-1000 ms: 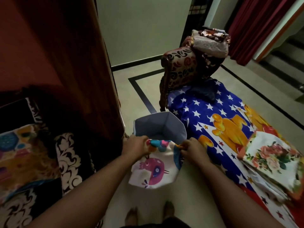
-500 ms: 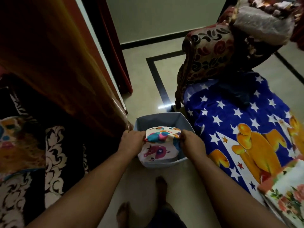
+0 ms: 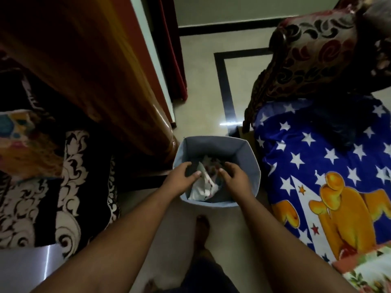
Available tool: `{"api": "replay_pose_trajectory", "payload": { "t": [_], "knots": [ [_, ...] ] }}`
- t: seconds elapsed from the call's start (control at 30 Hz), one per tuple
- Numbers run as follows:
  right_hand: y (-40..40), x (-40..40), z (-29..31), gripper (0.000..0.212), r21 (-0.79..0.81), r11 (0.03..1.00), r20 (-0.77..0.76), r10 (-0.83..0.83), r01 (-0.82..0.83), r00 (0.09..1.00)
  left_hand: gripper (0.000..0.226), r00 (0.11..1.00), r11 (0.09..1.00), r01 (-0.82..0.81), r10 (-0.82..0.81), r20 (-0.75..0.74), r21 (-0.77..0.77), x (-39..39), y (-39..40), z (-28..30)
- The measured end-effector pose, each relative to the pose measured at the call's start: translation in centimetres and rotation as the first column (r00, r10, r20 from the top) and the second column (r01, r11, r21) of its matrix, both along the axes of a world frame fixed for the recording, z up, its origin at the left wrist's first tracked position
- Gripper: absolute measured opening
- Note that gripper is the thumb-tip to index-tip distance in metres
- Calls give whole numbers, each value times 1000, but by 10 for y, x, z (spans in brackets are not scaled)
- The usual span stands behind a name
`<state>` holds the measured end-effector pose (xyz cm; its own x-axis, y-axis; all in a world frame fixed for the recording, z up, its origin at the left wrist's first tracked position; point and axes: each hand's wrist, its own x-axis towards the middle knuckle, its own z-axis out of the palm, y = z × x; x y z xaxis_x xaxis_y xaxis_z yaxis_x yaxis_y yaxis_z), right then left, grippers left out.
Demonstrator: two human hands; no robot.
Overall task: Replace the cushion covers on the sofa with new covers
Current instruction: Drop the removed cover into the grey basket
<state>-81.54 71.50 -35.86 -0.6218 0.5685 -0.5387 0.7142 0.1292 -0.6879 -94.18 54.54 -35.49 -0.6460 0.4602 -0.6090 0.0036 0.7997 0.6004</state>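
**Old cover in the grey bin**

On a pale, glossy tiled floor (image 3: 198, 85) with a black inlaid border line stands a soft grey fabric bin (image 3: 247, 157), its walls slightly bowed and its mouth open. Crumpled at the bottom lies a white printed cushion cover (image 3: 204, 187), its pattern too dim to make out. Both hands reach into the bin: the left hand (image 3: 182, 176) and the right hand (image 3: 233, 176) hover just above the cover with fingers loosely bent and apart, gripping nothing. Just left of the bin rises a polished wooden sofa arm (image 3: 118, 98), beside black upholstery with a cream scroll pattern (image 3: 69, 187). To the right, a blue sheet (image 3: 317, 166) with white stars and an orange cartoon figure drapes a seat below a dark, swirl-patterned chair back (image 3: 313, 60). No writing is readable.
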Motion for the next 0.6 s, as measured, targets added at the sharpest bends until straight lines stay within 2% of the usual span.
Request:
{"api": "replay_pose_trajectory", "payload": {
  "t": [0.13, 0.27, 0.43, 0.53, 0.6],
  "knots": [
    [-37, -11, 36, 51, -177, 981, -113, -100, 79, 988, 73, 954, 949, -281, 260, 149, 145, 3, -36, 39],
    [-90, -18, 73, 55, -286, 954, -172, -137, 84, 976, 80, 891, 852, -451, 411, 196, 265, 13, -98, 84],
    [-198, -24, 147, 50, -396, 914, -322, -53, -84, 945, 81, 846, 748, -525, 512, 152, 406, 38, -214, 147],
    [-279, -24, 174, 86, -334, 912, -418, 85, -240, 905, 85, 799, 679, -564, 592, 103, 470, 62, -293, 188],
    [-329, -22, 193, 75, -292, 898, -464, 166, -328, 870, 94, 770, 637, -580, 632, 85, 508, 79, -343, 212]
  ]
}}
